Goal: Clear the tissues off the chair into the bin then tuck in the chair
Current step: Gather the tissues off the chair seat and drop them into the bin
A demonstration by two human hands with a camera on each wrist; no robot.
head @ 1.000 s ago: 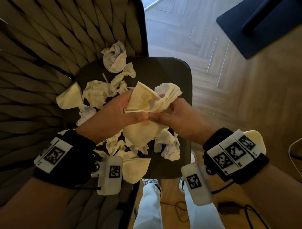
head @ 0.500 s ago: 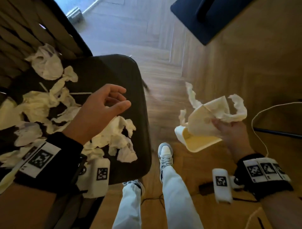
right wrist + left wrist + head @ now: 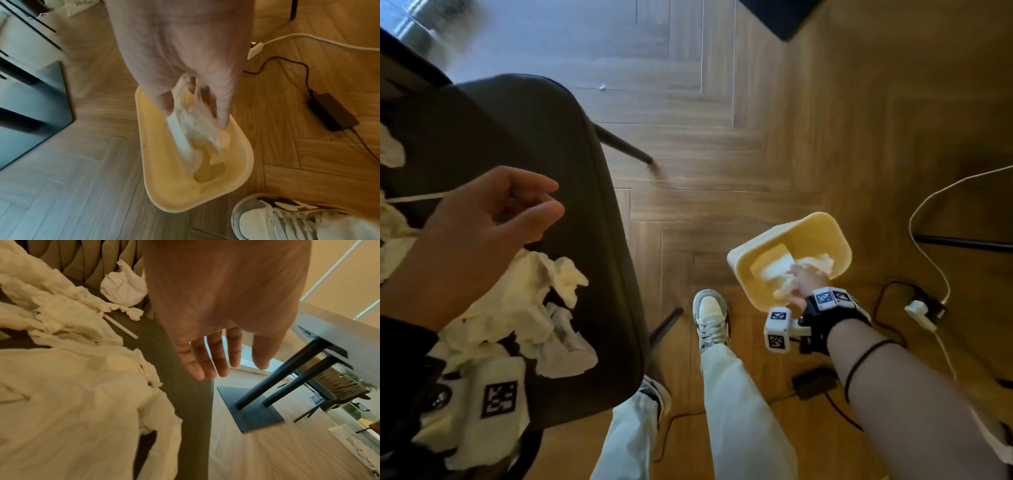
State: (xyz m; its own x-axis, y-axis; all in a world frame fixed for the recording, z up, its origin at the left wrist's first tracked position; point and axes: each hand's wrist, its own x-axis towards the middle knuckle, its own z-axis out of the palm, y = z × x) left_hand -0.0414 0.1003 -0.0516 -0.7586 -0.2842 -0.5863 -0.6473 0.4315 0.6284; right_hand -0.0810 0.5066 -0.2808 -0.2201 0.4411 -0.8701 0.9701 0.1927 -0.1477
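Cables point(image 3: 928, 219) and a shoe point(image 3: 710, 317) flank the bin point(image 3: 839, 236) — tissues point(image 3: 530, 308) crowd the chair point(image 3: 585, 212).

Warm light falls over the herringbone wood floor point(image 3: 774, 144). Beyond the left hand stands a table point(image 3: 337, 331) on dark legs and a flat black base plate point(image 3: 251, 410). A white cable point(image 3: 924, 240) and a black power adapter point(image 3: 333, 112) lie just beside the right hand.

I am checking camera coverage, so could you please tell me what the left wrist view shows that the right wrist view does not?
Only the left wrist view shows the empty left hand over crumpled white tissues on the dark chair seat. Only the right wrist view shows the right hand holding a tissue bundle in the cream plastic bin. Both show wooden floor.
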